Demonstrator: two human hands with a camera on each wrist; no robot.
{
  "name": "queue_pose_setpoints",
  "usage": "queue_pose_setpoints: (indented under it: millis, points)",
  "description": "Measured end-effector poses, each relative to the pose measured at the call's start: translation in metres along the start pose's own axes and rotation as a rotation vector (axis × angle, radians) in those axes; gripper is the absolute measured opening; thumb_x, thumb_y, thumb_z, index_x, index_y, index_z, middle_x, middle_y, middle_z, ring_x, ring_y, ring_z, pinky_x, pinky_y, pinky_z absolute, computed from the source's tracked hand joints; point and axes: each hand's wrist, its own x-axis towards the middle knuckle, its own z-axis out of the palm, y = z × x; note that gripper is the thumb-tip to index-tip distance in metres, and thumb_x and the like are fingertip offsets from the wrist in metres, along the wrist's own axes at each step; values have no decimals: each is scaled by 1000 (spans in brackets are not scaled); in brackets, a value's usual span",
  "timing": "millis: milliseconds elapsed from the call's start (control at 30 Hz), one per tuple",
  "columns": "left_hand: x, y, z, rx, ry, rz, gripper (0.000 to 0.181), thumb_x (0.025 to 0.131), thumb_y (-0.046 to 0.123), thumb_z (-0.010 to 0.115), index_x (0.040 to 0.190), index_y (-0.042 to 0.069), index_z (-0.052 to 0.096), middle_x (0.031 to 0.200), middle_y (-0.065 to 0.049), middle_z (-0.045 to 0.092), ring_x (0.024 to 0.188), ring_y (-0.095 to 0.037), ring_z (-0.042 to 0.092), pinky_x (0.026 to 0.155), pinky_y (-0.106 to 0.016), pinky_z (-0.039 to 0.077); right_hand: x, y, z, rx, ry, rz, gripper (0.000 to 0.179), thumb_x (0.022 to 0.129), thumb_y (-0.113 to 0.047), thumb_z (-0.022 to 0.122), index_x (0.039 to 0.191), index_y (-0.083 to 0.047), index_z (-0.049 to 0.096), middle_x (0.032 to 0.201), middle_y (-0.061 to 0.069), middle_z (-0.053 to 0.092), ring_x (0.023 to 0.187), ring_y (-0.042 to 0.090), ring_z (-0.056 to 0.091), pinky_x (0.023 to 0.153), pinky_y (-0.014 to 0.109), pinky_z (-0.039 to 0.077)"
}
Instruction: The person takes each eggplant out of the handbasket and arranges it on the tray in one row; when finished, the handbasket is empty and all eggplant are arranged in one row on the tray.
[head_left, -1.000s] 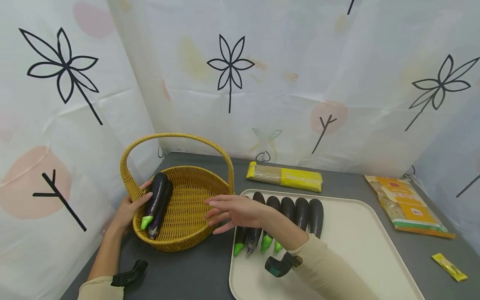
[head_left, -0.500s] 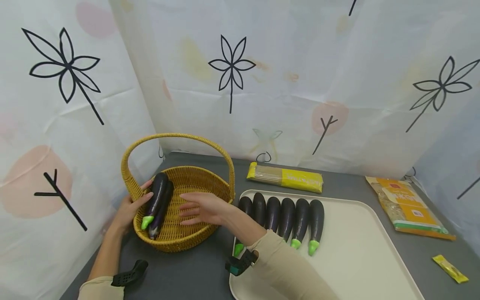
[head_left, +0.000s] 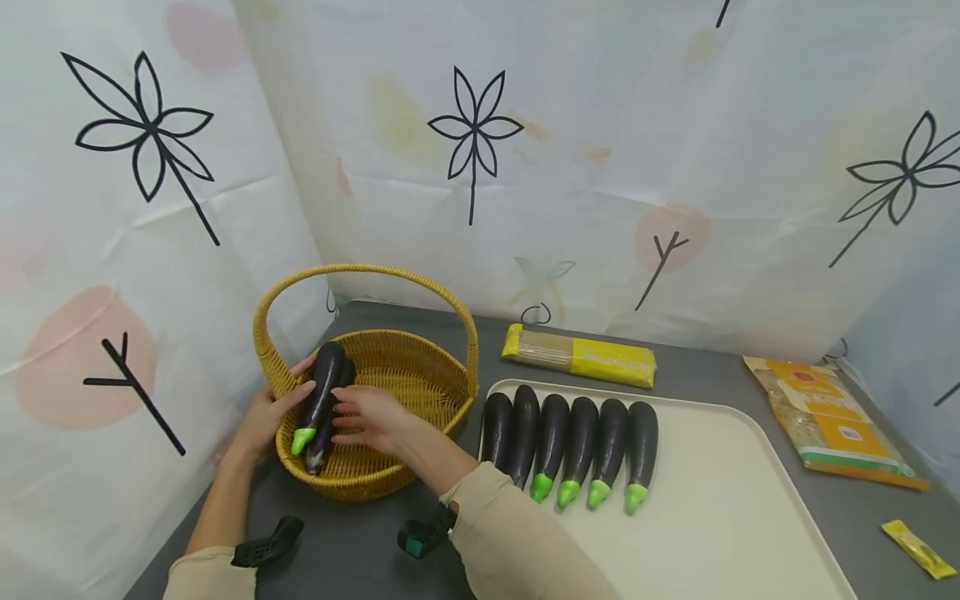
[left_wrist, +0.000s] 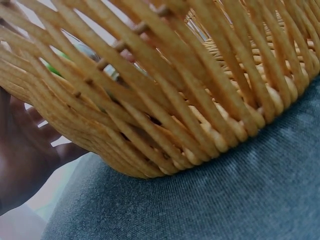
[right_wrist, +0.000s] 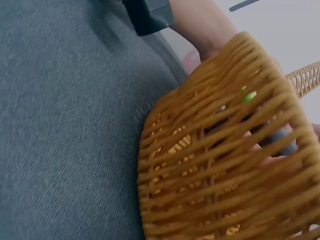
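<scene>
A yellow-brown wicker basket (head_left: 360, 490) with a tall arched handle stands at the left of the table. Two dark eggplants lie side by side against its left wall; the outer eggplant (head_left: 319, 392) shows a bright green cap, the inner eggplant (head_left: 320, 443) a pale end. My left hand (head_left: 264, 421) grips the basket's left rim, its thumb near the outer eggplant. My right hand (head_left: 375, 418) reaches inside, fingers fairly straight, their tips at the inner eggplant. In the left wrist view, the left hand (left_wrist: 22, 150) is against the outside of the weave. The right wrist view mostly shows basket wall (right_wrist: 225, 175).
A cream tray (head_left: 735, 500) right of the basket bears a row of several eggplants (head_left: 581, 446). Behind it lies a yellow noodle packet (head_left: 577, 357). At the right are an orange food bag (head_left: 832, 421) and a small yellow sachet (head_left: 918, 548). Patterned curtains (head_left: 585, 167) close off the back.
My right hand has moved left from above the tray's edge into the basket, up to the eggplants. The left hand stays on the rim. The view has shifted slightly.
</scene>
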Motion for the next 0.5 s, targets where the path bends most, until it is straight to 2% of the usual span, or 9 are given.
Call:
queue_pose_setpoints:
  millis: [100, 167, 400, 500]
  points:
    - [2, 0, 0, 2, -1, -10, 60, 100, 29, 51, 151, 7, 27, 151, -23, 23, 132, -34, 29, 85, -12, 35, 2, -2, 5, 37, 14, -3, 56, 95, -16, 60, 142, 1, 36, 126, 22, 48, 115, 39, 48, 91, 52, 43]
    - [3, -1, 0, 2, -4, -12, 60, 101, 29, 50, 151, 6, 26, 152, -23, 22, 134, -39, 24, 85, -11, 34, 3, -3, 8, 44, 9, 7, 58, 95, -15, 60, 144, 1, 33, 127, 23, 48, 116, 41, 48, 91, 52, 42]
    - [3, -3, -1, 4, -5, -19, 60, 101, 30, 50, 152, 9, 25, 153, -22, 20, 136, -39, 21, 85, -11, 33, 6, -1, 21, 67, 45, 23, 55, 95, -12, 60, 142, 3, 36, 125, 24, 49, 111, 42, 52, 90, 50, 44]
    - [3, -2, -1, 9, -5, -25, 61, 100, 30, 51, 152, 9, 25, 153, -21, 20, 136, -38, 21, 88, -14, 32, 9, 1, 26, 97, 62, 27, 55, 95, -10, 59, 142, 4, 35, 120, 26, 51, 108, 44, 53, 90, 51, 44]
